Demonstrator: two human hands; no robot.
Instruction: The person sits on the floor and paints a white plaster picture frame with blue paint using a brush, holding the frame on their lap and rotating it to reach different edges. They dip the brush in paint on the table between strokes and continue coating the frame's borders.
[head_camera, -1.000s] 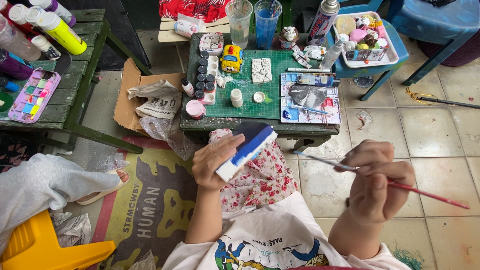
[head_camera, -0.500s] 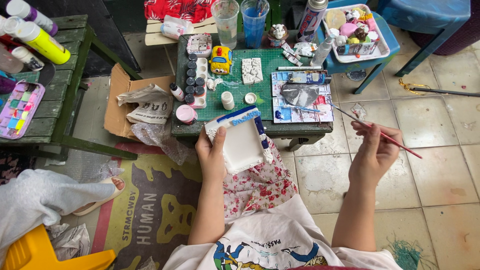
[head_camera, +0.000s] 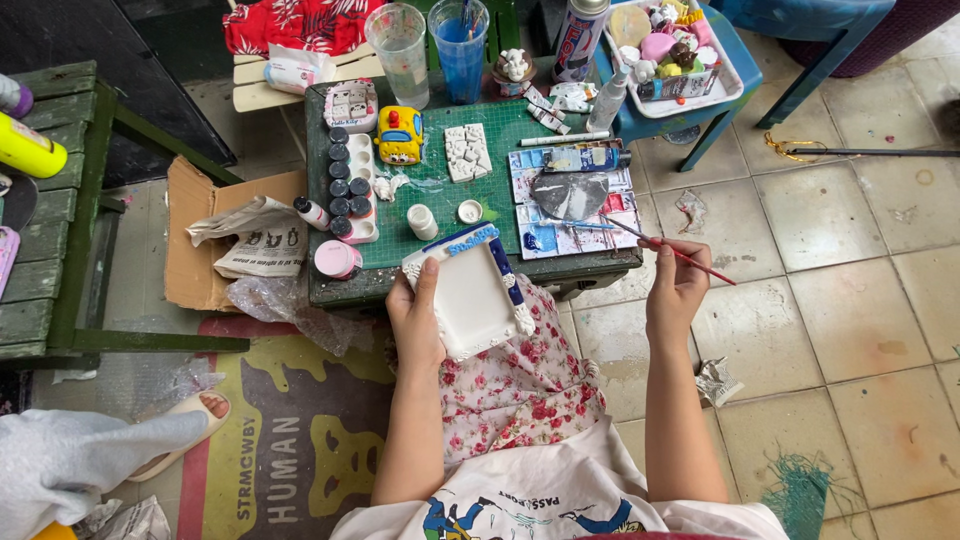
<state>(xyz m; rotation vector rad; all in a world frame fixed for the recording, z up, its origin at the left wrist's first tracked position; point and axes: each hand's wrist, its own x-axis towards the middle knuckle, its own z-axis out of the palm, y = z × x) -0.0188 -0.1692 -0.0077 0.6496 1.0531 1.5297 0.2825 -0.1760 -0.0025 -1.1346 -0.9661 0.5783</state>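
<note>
My left hand (head_camera: 418, 318) holds a white plaster picture frame (head_camera: 470, 292) by its left edge, over my lap at the near edge of the green table (head_camera: 500, 135). The frame's top and right border are painted blue. My right hand (head_camera: 677, 288) grips a thin red-handled paintbrush (head_camera: 668, 248), its tip resting on the blue-stained palette sheet (head_camera: 572, 198) on the table's right side.
On the table stand a row of small paint bottles (head_camera: 344, 190), a pink jar (head_camera: 336, 259), a yellow toy figure (head_camera: 401, 134), plaster pieces (head_camera: 467, 152) and two cups (head_camera: 430, 38). A blue stool with a tray of figurines (head_camera: 668, 48) is at the back right. A cardboard box (head_camera: 215, 232) lies left.
The frame has turned face up and settled lower over my lap. My right hand has moved left, bringing the brush tip down to the palette.
</note>
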